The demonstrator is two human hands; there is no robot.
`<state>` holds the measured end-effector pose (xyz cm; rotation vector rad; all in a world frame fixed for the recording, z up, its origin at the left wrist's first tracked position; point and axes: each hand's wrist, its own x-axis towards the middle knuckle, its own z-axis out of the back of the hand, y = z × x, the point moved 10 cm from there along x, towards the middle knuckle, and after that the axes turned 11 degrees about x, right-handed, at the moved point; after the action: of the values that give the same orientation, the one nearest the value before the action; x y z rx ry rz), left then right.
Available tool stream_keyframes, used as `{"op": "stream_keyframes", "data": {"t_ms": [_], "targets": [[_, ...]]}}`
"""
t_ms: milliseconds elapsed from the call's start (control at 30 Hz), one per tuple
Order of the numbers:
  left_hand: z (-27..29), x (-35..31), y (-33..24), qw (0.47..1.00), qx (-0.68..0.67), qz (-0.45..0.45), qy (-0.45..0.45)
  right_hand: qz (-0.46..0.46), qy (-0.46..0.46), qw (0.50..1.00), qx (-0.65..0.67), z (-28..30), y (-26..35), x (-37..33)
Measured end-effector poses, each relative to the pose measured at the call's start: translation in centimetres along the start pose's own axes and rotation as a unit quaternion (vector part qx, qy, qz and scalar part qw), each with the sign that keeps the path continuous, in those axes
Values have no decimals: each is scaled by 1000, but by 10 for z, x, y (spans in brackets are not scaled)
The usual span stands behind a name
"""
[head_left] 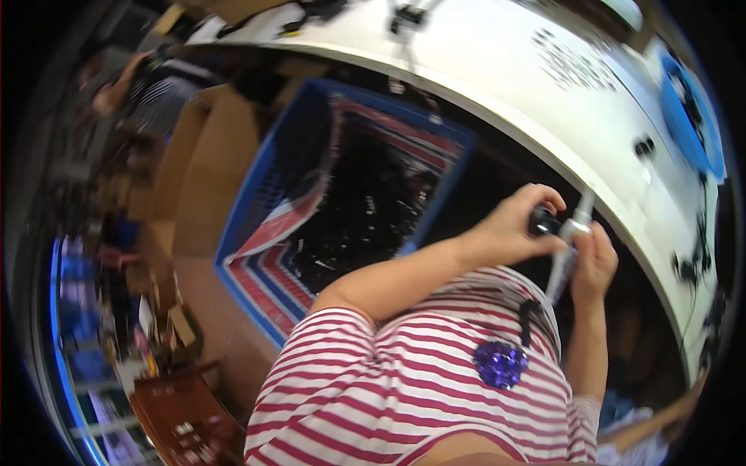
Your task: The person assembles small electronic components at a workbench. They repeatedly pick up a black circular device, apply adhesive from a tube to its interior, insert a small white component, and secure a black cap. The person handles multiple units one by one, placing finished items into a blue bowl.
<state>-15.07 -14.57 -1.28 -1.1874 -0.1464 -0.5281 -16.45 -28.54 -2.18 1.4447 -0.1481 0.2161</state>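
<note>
My left hand (513,227) is closed around a small, glossy black rounded part (542,221), held in front of my striped shirt near the table edge. Beside it, my right hand (595,262) grips a white squeeze bottle (574,231) with a long narrow nozzle. The nozzle points up toward the table, just right of the black part, and the bottle's body slants down between my hands. Whether the bottle touches my left fingers I cannot tell.
The curved white table (513,85) bears scattered small dark pieces (575,62), a few black parts (644,147) and a blue basin (691,116). Left of me stands a blue crate (252,182) lined with striped sheeting, full of black pieces. Cardboard boxes (214,167) and another person (159,97) are further left.
</note>
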Motion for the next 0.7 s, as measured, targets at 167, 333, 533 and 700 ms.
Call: {"op": "stream_keyframes", "data": {"t_ms": [167, 333, 533, 700], "targets": [[13, -10, 5, 983, -163, 72, 40, -24, -34, 988, 148, 24, -6, 12], [5, -5, 12, 961, -261, 60, 62, -48, -36, 985, 162, 45, -3, 8], [21, 0, 12, 992, -99, 75, 37, -193, 79, 953, 219, 7, 6, -8], [1, -3, 19, 981, -74, 151, 96, -315, 153, 792, 500, -30, 4, -24]]}}
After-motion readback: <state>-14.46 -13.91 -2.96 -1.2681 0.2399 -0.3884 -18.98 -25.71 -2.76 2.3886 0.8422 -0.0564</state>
